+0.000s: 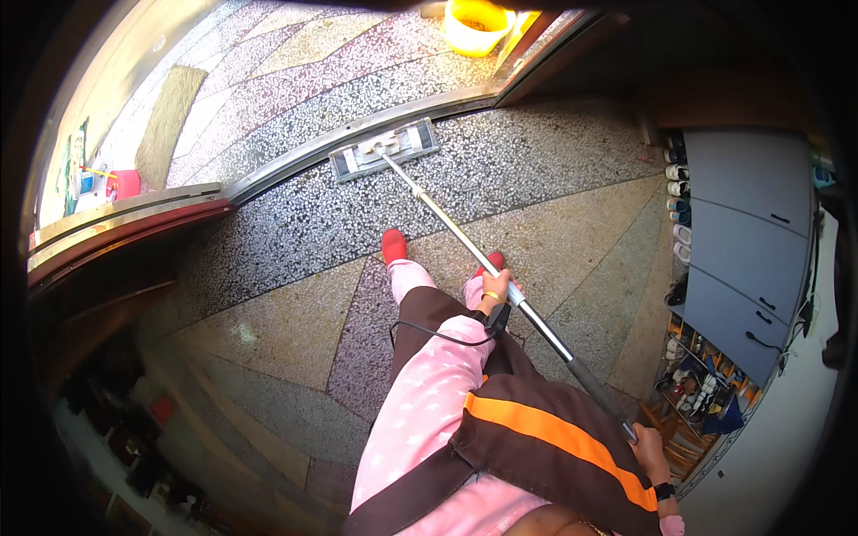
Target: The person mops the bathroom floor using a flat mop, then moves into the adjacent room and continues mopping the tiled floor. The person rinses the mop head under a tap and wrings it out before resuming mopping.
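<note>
A flat mop with a grey-edged rectangular head [423, 137] lies on the dark speckled terrazzo floor, just inside the metal door track. Its silver telescopic pole [448, 221] runs diagonally down to the right, past the red shoes. My left hand [497, 285] is closed around the middle of the pole, near its pale collar; a yellow band and a dark device with a cable are on that wrist. Lower right, my right hand [647, 447] grips the end of the pole below the dark foam sleeve [593, 387], with a black watch on the wrist.
Beyond the door track [348, 130] are a yellow bucket [472, 33], a mat [167, 120] and a red container [125, 184]. A grey cabinet [744, 221] stands at the right, with shoes [678, 189] along its edge and a filled shoe rack below. Dark furniture borders the left.
</note>
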Tool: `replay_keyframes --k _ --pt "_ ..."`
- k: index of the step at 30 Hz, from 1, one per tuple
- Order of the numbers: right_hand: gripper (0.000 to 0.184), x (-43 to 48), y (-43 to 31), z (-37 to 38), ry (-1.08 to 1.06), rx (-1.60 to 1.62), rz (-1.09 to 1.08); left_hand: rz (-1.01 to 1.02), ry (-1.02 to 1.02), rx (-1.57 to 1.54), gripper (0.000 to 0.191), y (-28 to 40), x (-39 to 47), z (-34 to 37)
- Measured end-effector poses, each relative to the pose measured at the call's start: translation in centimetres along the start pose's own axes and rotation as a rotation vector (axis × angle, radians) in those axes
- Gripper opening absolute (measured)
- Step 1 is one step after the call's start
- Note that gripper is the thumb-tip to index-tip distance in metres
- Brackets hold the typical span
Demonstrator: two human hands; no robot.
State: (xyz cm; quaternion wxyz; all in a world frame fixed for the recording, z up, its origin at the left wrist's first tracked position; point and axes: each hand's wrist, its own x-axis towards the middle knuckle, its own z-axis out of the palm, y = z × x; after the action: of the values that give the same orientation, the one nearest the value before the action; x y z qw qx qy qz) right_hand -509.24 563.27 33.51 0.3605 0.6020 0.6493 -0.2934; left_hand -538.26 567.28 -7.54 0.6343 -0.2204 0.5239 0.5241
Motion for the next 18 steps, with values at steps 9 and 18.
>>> replay_keyframes --k 9,18 --pt "0.018 3.3 -1.8 13.7 -0.127 0.195 0.019 -0.129 0.217 0.149 0.019 -4.2 -0.1 -6.5" --pt "0.019 11.6 -8.6 14.1 -0.024 0.397 -0.131 0.183 0.269 0.336 0.014 8.9 11.3 -11.4"
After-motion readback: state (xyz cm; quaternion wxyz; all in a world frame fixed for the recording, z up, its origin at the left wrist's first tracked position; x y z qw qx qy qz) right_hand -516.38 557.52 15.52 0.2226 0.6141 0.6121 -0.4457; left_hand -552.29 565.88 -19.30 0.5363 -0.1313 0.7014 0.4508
